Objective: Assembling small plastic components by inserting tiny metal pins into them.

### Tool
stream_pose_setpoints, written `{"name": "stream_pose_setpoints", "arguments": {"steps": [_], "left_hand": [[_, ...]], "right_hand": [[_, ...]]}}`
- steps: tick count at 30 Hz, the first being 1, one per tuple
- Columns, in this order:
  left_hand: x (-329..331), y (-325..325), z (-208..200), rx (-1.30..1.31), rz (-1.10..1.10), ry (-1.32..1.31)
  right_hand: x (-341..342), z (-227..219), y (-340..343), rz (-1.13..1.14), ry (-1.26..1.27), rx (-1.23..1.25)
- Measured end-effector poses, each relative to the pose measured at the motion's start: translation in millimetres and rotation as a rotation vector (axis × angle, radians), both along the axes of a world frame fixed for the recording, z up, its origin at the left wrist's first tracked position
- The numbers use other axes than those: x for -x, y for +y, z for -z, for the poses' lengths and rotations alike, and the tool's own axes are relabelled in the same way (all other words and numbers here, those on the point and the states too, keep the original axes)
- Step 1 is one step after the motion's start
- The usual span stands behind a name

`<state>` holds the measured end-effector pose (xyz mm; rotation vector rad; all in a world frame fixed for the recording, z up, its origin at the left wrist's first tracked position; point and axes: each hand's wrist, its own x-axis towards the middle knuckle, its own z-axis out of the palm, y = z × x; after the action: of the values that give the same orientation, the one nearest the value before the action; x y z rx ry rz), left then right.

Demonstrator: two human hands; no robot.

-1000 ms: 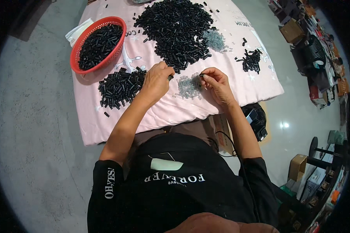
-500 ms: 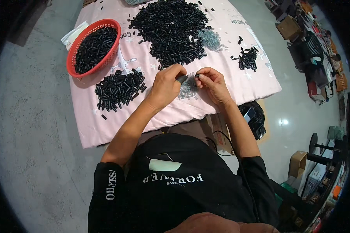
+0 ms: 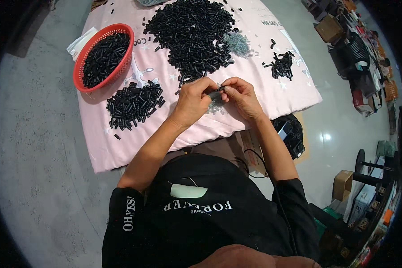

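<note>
While both forearms reach in over the near edge of the pink-covered desk (image 3: 120, 149), the hands meet just short of its middle. Right hand (image 3: 242, 96): thumb and forefinger pinched close on a small black piece (image 3: 222, 89), other fingers loosely curled. Left hand (image 3: 194, 99): fingers bent in toward that same piece, tips partly hidden, so no telling how far they close or what they hold. Piece sits between the two sets of fingertips, over the near clear heap (image 3: 215, 106).

To do this well, I'd keep the right pinch light and near the end, leaving the working end free. Steady the wrists, line both hands up straight before pressing, no twisting. Parts look slick and tiny; a skewed push could pop one into the heap below.

Left of the hands, a loose pile of black cylinders (image 3: 135, 106), well within reach. Farther right, a smaller black cluster (image 3: 280, 66); keep the right sleeve clear of it. Farther left, red basket (image 3: 119, 71) full of black pieces. Beyond the hands, far clear heap (image 3: 237, 44) beside the big black mound (image 3: 190, 38).
</note>
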<state>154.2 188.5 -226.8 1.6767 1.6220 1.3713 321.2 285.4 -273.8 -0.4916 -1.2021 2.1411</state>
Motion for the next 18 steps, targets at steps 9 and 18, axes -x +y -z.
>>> {"name": "stream_pose_setpoints", "arguments": {"steps": [9,18], "left_hand": [[0.0,1.0,18.5,0.093,-0.005,-0.228],[-1.6,0.6,24.4,0.043,-0.002,-0.256]], "right_hand": [[0.6,0.2,-0.1,-0.018,0.019,-0.005],[-0.3,-4.3,-2.6,-0.022,0.001,-0.002]]}}
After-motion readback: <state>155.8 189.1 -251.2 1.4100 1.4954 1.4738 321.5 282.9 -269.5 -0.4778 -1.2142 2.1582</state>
